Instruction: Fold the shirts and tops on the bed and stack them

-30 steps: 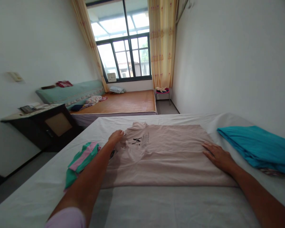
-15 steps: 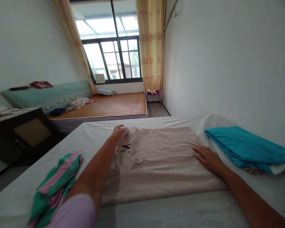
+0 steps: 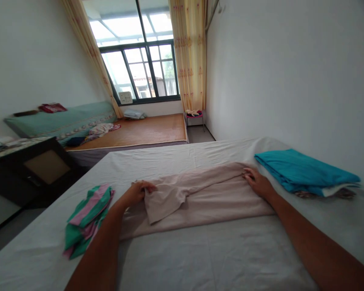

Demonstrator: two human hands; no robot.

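Observation:
A pale pink T-shirt (image 3: 206, 198) lies on the white sheet before me, its far part folded over toward me with one sleeve on top. My left hand (image 3: 138, 193) is closed on the cloth at the left end, near the shoulder of that sleeve. At the right end my right hand (image 3: 257, 182) has its fingers bent over the folded edge, pinching the fabric. The dark print on the shirt front is hidden under the fold.
A green-and-pink striped garment (image 3: 89, 218) lies crumpled beside my left forearm. To the right rests a folded turquoise cloth (image 3: 306, 171). Beyond the white-sheeted surface (image 3: 230, 258) stand a bed with a brown mat (image 3: 154, 129) and a dark cabinet (image 3: 33, 169).
The shirt's far side has been folded toward me, covering the print. My left hand came nearer and down; my right hand went from lying flat to gripping the edge.

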